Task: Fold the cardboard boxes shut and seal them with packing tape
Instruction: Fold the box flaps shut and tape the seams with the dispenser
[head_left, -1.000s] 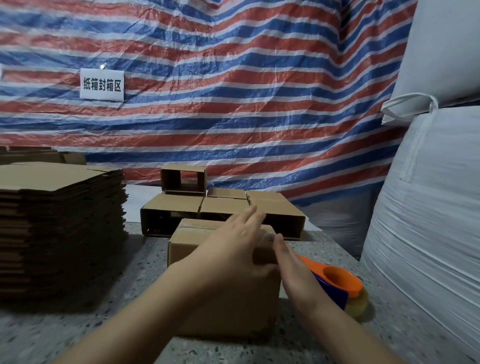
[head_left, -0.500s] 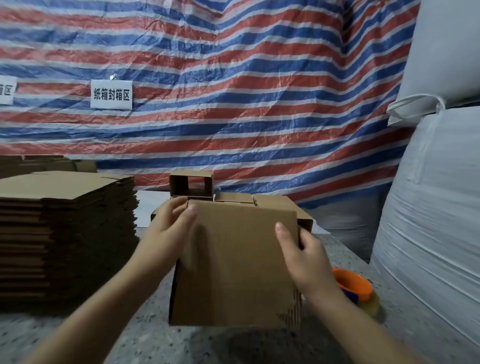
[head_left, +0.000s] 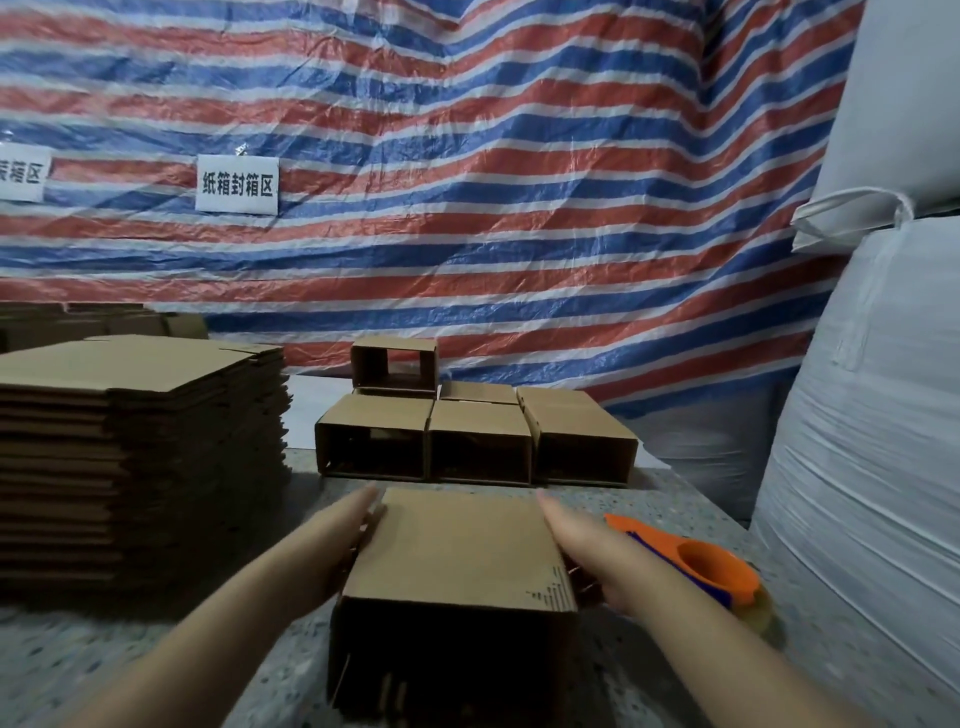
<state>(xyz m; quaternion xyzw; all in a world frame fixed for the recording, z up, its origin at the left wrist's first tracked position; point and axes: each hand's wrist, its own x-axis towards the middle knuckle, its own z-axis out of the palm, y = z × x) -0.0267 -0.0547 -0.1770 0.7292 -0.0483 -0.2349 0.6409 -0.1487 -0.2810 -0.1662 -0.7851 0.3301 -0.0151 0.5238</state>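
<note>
Two hands, left hand (head_left: 332, 551) and right hand (head_left: 597, 551), press flat with straight fingers against opposite sides of a cardboard box (head_left: 457, 561) near the worktop's (head_left: 156, 665) front edge; tape dispenser (head_left: 711, 569) just right.

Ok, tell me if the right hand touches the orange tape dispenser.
Cannot tell: the head view shows the right hand overlapping the orange tape dispenser, hiding any gap.

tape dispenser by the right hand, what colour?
Orange with a blue part, on the tape dispenser; head view, the only one.
</note>
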